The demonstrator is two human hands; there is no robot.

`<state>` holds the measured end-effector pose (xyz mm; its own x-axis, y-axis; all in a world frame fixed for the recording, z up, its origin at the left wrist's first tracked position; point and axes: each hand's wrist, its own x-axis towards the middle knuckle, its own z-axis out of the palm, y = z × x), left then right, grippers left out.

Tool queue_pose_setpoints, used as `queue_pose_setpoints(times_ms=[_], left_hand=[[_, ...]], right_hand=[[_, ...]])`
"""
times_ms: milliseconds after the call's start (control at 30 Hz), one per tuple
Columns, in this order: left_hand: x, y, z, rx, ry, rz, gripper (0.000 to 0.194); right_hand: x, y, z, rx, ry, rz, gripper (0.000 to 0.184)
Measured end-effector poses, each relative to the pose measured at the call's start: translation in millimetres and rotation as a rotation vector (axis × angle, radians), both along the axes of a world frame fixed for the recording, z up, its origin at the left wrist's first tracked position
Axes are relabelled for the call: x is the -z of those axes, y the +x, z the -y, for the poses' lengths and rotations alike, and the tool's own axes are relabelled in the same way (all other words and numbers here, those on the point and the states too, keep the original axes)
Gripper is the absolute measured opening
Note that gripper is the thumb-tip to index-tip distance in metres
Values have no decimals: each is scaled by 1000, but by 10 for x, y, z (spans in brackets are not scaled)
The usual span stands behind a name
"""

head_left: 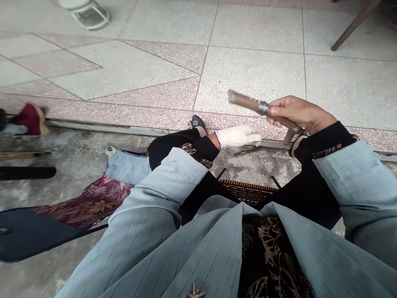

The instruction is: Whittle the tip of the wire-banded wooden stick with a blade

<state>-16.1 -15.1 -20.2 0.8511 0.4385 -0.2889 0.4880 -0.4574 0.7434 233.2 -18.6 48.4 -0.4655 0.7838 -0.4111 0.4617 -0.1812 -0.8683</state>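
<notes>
My right hand point(296, 112), bare, is closed around a brown wooden-handled tool point(248, 102) with a metal ring point(263, 107); the tool points left, held above my right knee and blurred by motion. My left hand point(240, 135) wears a white cotton glove, its fingers stretched out flat and holding nothing, just below and left of the tool. A thin reddish rod point(248, 151) lies on the concrete under the gloved hand. Both sleeves are light blue with black cuffs.
I sit on a woven cane seat point(248, 191) at a concrete step beside a terrazzo floor point(248, 70). Cloth pieces point(89, 203) lie at the left, with a red shoe point(29, 119) and dark sticks point(27, 172). A chair leg point(353, 25) stands far right, a white stool base point(88, 14) far left.
</notes>
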Motion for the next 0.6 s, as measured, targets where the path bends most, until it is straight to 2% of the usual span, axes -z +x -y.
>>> queue_pose_setpoints(times_ms=[100, 200, 300, 400, 500, 600], left_hand=[[-8, 45, 15, 38, 6, 15, 47], [-32, 64, 21, 64, 50, -66, 42], [-56, 69, 34, 60, 166, -160, 41], [-51, 55, 53, 8, 312, -251, 40], [-31, 21, 59, -55, 376, -283, 40], [-31, -10, 34, -92, 400, -251, 36]], right_hand=[[72, -143, 9, 234, 20, -21, 34], [137, -214, -18, 247, 104, 241, 26], [199, -214, -57, 76, 283, 689, 21], [228, -210, -57, -180, 292, 928, 29], [211, -220, -17, -399, 150, 924, 22], [166, -222, 14, -578, -45, 678, 17]])
